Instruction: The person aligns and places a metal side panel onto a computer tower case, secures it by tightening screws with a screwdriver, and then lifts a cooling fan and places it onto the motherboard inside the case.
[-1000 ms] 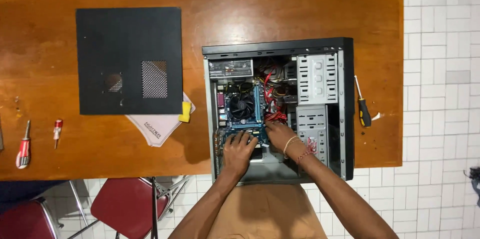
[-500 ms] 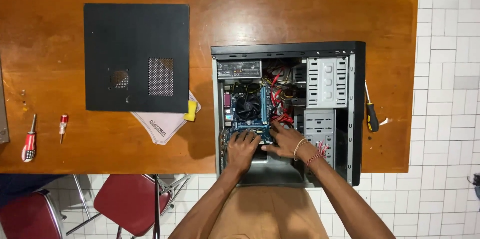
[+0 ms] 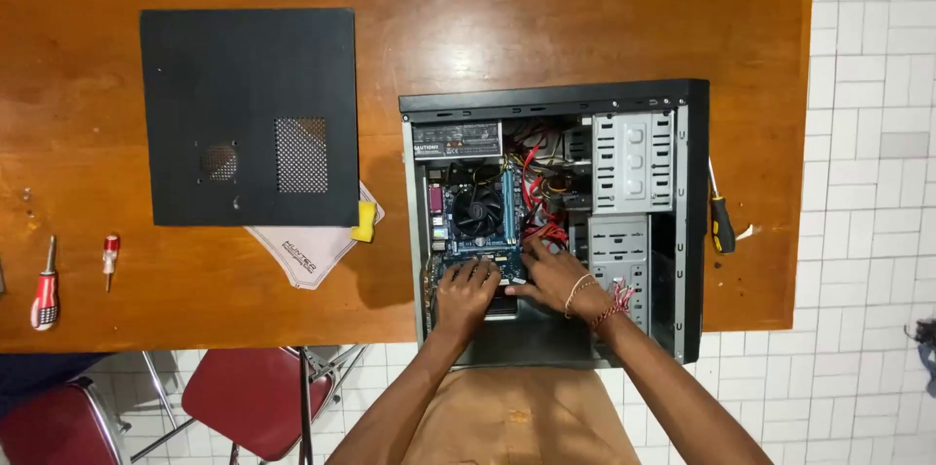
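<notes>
Scene: An open computer case (image 3: 551,231) lies on its side at the near right of a wooden worktop (image 3: 585,26), a person bent over it.
Hands: The left hand (image 3: 466,291) and right hand (image 3: 551,275) rest side by side, fingers spread, on the lower part of the blue motherboard (image 3: 478,231); whether they grip anything cannot be told.
Progress: The black side panel (image 3: 249,114) is already off and lies to the far left; board, fan and red cables remain fitted inside.
Tools: A black-handled screwdriver (image 3: 721,221) lies just right of the case; two red-handled screwdrivers (image 3: 44,294) wait at the left edge.
Room: The case overhangs the near edge; bare wood stretches beyond it, and red chairs (image 3: 244,392) stand below.
</notes>
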